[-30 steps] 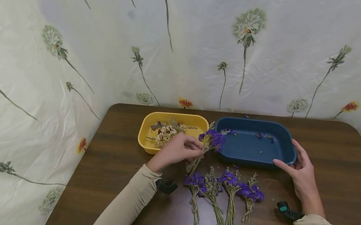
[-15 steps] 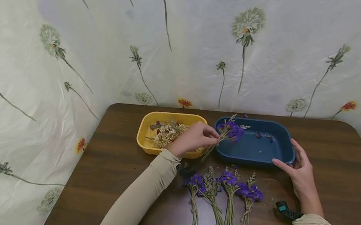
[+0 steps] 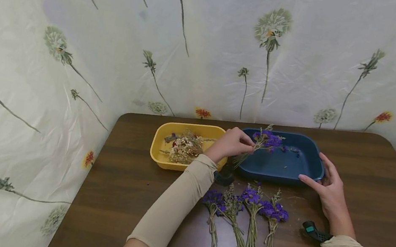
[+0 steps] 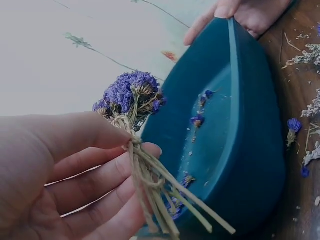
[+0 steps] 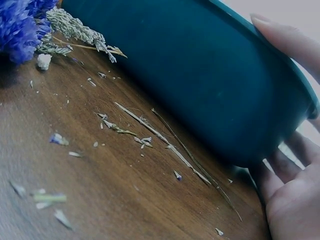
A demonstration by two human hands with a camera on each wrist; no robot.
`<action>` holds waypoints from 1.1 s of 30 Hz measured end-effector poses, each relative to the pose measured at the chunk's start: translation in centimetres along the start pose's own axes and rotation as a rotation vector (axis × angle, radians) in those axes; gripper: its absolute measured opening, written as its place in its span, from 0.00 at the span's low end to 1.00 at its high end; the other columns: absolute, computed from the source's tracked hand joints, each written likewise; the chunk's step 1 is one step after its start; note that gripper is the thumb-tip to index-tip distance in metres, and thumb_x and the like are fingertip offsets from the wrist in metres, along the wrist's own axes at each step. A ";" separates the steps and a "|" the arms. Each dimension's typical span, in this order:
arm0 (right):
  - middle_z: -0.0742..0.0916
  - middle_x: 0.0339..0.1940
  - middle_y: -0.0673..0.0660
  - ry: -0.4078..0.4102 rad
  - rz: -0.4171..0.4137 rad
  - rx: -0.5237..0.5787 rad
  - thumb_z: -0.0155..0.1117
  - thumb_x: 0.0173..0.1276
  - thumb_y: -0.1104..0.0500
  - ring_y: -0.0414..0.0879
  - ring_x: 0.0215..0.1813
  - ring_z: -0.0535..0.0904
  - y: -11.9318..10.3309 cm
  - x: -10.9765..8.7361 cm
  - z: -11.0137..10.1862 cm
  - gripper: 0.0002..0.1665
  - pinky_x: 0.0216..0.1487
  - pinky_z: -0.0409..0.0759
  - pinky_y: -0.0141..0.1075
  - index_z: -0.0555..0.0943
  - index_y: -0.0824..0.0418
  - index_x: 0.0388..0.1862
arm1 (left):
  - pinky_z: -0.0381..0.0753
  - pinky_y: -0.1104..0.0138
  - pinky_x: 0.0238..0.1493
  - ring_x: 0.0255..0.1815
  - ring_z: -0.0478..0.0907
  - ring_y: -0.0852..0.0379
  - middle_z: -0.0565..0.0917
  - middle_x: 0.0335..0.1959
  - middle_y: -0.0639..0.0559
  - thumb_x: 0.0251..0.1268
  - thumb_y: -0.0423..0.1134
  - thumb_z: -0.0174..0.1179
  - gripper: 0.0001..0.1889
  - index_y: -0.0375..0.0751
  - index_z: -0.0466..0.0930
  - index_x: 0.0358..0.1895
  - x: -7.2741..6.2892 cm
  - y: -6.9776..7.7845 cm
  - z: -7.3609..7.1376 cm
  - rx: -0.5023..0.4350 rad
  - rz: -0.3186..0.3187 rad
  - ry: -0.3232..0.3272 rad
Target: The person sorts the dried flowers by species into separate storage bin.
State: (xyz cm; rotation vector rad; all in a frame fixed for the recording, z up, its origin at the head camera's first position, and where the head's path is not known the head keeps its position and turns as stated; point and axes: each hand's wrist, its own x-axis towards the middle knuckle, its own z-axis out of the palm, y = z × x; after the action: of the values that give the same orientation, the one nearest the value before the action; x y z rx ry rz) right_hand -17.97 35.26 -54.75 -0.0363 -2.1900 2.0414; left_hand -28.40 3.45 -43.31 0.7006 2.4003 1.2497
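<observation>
My left hand [image 3: 232,144] pinches a twine-tied bunch of dried purple flowers [image 3: 267,140] by its stems, between thumb and fingers. In the left wrist view the knot of this bouquet [image 4: 131,97] sits at the fingertips, with loose stems pointing down. The bunch is over the left part of a blue plastic tub [image 3: 272,168], which has a few purple flower bits on its bottom. My right hand [image 3: 330,190] grips the tub's right end, thumb on the rim [image 5: 285,40] and fingers around the outer wall.
Left of the blue tub stands a yellow tub [image 3: 158,145] with cream and dried flowers [image 3: 184,147]. Several tied bunches [image 3: 255,209] lie in a row in front, on the brown table [image 3: 114,196]. Stem scraps [image 5: 160,137] and petals litter the wood. A flower-printed curtain [image 3: 208,56] hangs behind.
My left hand has carried the purple bunch rightward and slightly away, from beside the yellow tub's right edge to over the blue tub. The right hand has stayed on the tub.
</observation>
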 end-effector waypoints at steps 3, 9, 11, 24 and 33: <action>0.55 0.88 0.45 0.003 0.001 0.018 0.68 0.71 0.68 0.40 0.86 0.51 0.0 0.0 -0.1 0.54 0.63 0.68 0.13 0.53 0.42 0.86 | 0.77 0.75 0.26 0.22 0.78 0.60 0.91 0.32 0.49 0.71 0.37 0.65 0.08 0.40 0.93 0.42 0.8 0.3 0.6 0.046 -0.002 -0.011; 0.57 0.87 0.46 0.002 -0.013 0.056 0.68 0.70 0.71 0.38 0.83 0.58 0.2 0.0 -0.1 0.54 0.58 0.70 0.12 0.54 0.45 0.86 | 0.74 0.74 0.24 0.20 0.74 0.61 0.87 0.26 0.52 0.72 0.39 0.64 0.10 0.39 0.93 0.41 2.4 0.5 1.6 0.141 -0.014 -0.032; 0.57 0.87 0.46 0.005 -0.011 0.037 0.68 0.70 0.70 0.38 0.82 0.58 0.2 0.0 -0.1 0.53 0.59 0.70 0.12 0.54 0.44 0.86 | 0.74 0.74 0.24 0.19 0.73 0.61 0.86 0.24 0.53 0.72 0.38 0.64 0.10 0.39 0.93 0.40 2.9 0.6 1.8 0.162 -0.019 -0.030; 0.55 0.88 0.46 0.006 0.004 -0.034 0.68 0.71 0.67 0.41 0.85 0.52 -0.1 0.0 -0.2 0.53 0.64 0.67 0.13 0.53 0.42 0.86 | 0.51 0.71 0.20 0.13 0.49 0.60 0.55 0.12 0.55 0.78 0.39 0.58 0.29 0.46 0.62 0.12 4.6 1.2 3.6 0.412 -0.061 -0.077; 0.53 0.88 0.44 0.005 0.020 -0.023 0.69 0.71 0.66 0.42 0.87 0.49 -0.1 0.0 -0.2 0.53 0.67 0.66 0.14 0.53 0.41 0.86 | 0.58 0.70 0.21 0.18 0.57 0.60 0.64 0.17 0.57 0.75 0.35 0.60 0.17 0.44 0.78 0.21 4.8 1.0 4.9 0.487 -0.109 -0.081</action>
State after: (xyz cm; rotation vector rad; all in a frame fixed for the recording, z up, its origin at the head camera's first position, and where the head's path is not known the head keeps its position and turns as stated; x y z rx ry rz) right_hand -17.96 35.47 -54.68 -0.0665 -2.2187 2.0244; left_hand -29.60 9.88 -45.56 0.7202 2.6538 0.5795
